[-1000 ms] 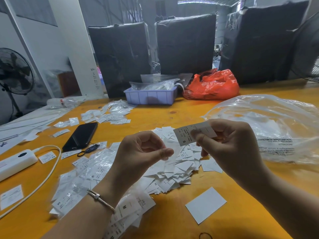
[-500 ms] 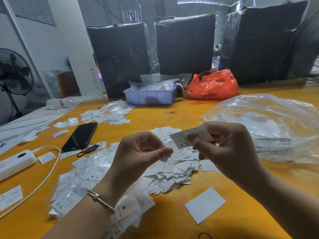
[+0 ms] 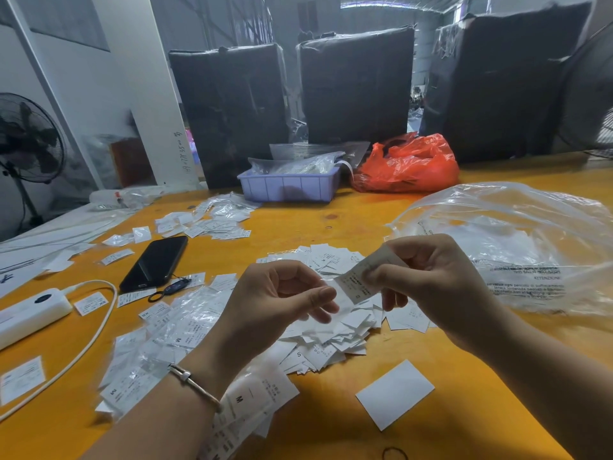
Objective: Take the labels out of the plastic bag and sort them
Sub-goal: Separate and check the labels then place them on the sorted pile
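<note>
Nearest me, one blank white paper card [image 3: 394, 394] lies on the yellow table [image 3: 331, 426]. Above it the right hand [image 3: 438, 290] pinches a small white label printed "S" [image 3: 360, 280]; the left hand [image 3: 275, 300] hovers with fingers curled, thumb and forefinger pinching clear film. Beneath them a heap of white labels [image 3: 331, 340] shows "S" and "M". Right, a clear plastic bag [image 3: 517, 247] reads "ATTENZIONE".

The right hand [image 3: 441, 287] covers the upper end of the label [image 3: 356, 282] it pinches — its small print is unreadable. Both hands hide part of the label heap [image 3: 335, 340]. The clear plastic bag [image 3: 517, 240] runs off the right edge — its contents blur white.
</note>
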Available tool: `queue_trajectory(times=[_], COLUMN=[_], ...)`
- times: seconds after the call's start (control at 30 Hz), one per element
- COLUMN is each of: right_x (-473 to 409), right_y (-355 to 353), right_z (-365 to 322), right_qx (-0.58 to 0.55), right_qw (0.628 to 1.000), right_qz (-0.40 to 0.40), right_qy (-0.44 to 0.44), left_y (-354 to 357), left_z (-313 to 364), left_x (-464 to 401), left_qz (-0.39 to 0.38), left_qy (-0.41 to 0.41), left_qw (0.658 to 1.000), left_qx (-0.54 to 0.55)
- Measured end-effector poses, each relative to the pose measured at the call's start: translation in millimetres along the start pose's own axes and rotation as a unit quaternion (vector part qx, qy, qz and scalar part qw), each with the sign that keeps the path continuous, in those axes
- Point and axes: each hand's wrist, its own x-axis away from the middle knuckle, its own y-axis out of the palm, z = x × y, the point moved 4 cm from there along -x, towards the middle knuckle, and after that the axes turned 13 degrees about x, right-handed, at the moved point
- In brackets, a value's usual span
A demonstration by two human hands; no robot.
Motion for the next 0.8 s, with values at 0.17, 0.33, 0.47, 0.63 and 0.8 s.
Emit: queue_trajectory(times=[0.17,0.33,0.47,0.63,0.8], right_x=[-2.1,-3.2,-3.2,-4.0,-4.6], right_y=[-1.1,-1.0,2.3,-0.3,-1.1], right_z=[8.4,11.7,14.6,14.9,20.0], right_qx=[-0.026,-0.033,-0.054,-0.078,-0.041], right_qw=[0.998,0.996,0.992,0.99,0.993], right_qz=[0.001,-0.008,-0.043,-0.052,-0.03], right_qy=[0.055,0.087,0.108,0.109,0.105], left_y=[-2.1,-2.8,-2.5,-2.5,-2.1], left_z=[-0.5,0.9,-1.0,-2.6,-2.0], left_x=[-1.1,-0.9,-1.4,-1.5,-0.8], left_qz=[0.018,0.029,0.026,0.027,0.018], left_qy=[0.003,0.015,0.005,-0.003,-0.004], left_qw=[1.0,0.999,1.0,1.0,1.0], left_qx=[0.0,0.003,0.0,0.003,0.021])
